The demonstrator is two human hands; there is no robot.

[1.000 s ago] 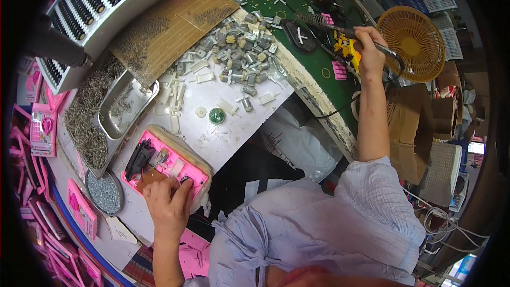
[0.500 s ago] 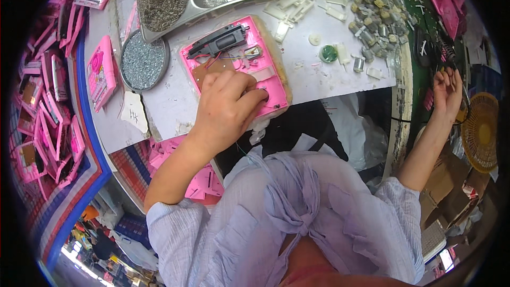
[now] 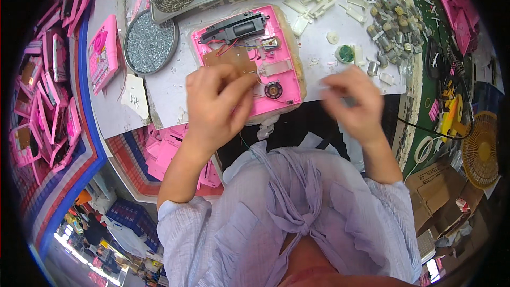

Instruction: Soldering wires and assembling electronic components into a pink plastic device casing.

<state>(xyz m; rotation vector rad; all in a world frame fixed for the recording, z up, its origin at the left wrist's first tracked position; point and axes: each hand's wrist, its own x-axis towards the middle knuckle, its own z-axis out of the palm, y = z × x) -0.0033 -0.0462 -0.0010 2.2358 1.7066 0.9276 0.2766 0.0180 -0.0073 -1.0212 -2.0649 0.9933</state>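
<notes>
A pink plastic toy housing [image 3: 289, 93] lies open on a padded block, its inside facing up. Fitted in it are a black plastic module [image 3: 236, 27], a brown circuit board [image 3: 234, 61], a small round speaker [image 3: 273, 90] and thin wires. My left hand [image 3: 215, 103] rests over the housing's near left part. Its thumb and fingertips pinch together by the board's edge and the speaker; what they hold is too small to make out. Right of the housing, my right hand [image 3: 353, 101] hovers above the table's front edge, fingers bent and smeared by motion.
Screws fill a round dish [image 3: 151, 42] and a metal tray [image 3: 204, 8]. Small motors [image 3: 390, 32] and white plastic parts [image 3: 313, 5] lie at the back right. Pink housings [image 3: 48, 111] are piled at left. A yellow tool [image 3: 452, 116] and black cable lie on the right.
My right hand has come from the far right side toward the housing. My left hand has shifted off the speaker, which now shows. The yellow tool has come into sight.
</notes>
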